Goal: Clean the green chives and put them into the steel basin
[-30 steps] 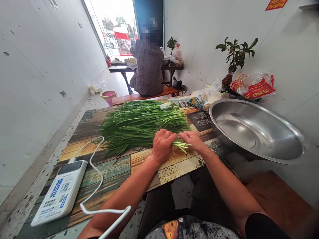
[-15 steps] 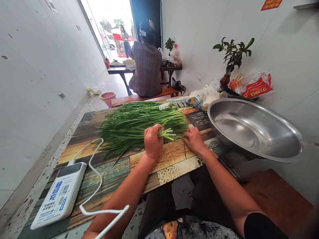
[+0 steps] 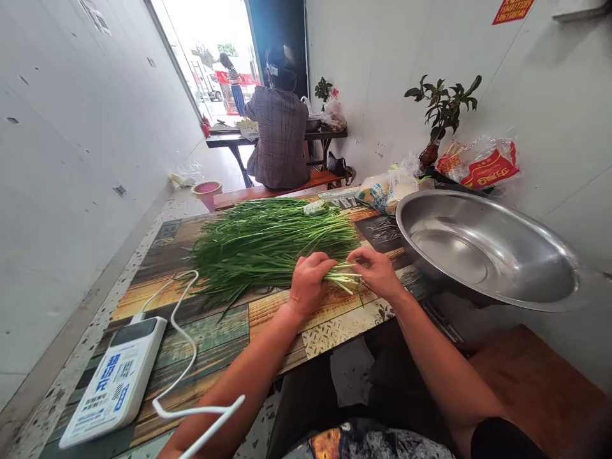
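1. The left hand is curled firmly round a small bunch of green stalks, pale ends poking toward the right hand.
2. The right fingers bend at those ends, thumb and forefinger close together; whether they pinch a stalk cannot be told.
3. The larger green heap lies just beyond the left fingers on the table.
4. A slack left grip could let stalks slip; a hard right-hand tug might snap them.
5. The white cable crosses the left forearm, so a sweep could drag the power bank, left of the fingers.
6. Blue characters mark the power bank; beyond the right fingers, a red packet and red notice bear lettering. None reads surely.
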Available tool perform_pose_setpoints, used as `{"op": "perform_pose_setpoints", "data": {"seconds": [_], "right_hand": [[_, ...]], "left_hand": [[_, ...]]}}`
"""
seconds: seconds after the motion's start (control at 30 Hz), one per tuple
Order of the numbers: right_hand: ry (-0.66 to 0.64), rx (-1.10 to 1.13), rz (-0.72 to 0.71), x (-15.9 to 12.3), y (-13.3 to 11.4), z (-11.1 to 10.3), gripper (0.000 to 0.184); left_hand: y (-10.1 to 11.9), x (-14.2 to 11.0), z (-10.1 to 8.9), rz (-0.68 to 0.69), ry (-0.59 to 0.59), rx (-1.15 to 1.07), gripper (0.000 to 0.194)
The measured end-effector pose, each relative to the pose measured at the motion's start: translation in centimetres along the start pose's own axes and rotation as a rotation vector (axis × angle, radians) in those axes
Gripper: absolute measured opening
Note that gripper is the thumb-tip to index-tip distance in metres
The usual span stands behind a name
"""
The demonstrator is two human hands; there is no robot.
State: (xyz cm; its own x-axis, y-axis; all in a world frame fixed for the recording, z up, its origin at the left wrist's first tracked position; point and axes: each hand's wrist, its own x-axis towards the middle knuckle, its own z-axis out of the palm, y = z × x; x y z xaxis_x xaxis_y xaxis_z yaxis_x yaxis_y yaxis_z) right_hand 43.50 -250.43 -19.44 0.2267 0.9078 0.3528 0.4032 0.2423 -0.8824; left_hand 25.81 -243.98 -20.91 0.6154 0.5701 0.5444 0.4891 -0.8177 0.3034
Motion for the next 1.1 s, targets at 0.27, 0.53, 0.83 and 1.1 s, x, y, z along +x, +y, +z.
{"op": "perform_pose_setpoints", "data": {"seconds": [0.27,0.53,0.83,1.1], "right_hand": [[-0.045,0.093,0.077,0.0,0.7,1.7,0.018],[-0.030,-0.024,0.027,0.5,0.6,-0.6,0.021],[-0.136,-0.168,-0.147,0.1,0.7,1.1,0.014],[0.338,-0.245,0.139,1.0,3.0,-1.8,0.032]], "left_hand": [[-0.1,-0.1,0.2,0.035,0.049,-0.005,0.018],[-0.6,-0.1,0.4,0.044,0.068,-0.013,0.020],[-0.5,-0.2,0.7,0.025,0.011,-0.044,0.014],[-0.5,-0.1,0.6,0.012,-0.003,0.027,0.021]]}}
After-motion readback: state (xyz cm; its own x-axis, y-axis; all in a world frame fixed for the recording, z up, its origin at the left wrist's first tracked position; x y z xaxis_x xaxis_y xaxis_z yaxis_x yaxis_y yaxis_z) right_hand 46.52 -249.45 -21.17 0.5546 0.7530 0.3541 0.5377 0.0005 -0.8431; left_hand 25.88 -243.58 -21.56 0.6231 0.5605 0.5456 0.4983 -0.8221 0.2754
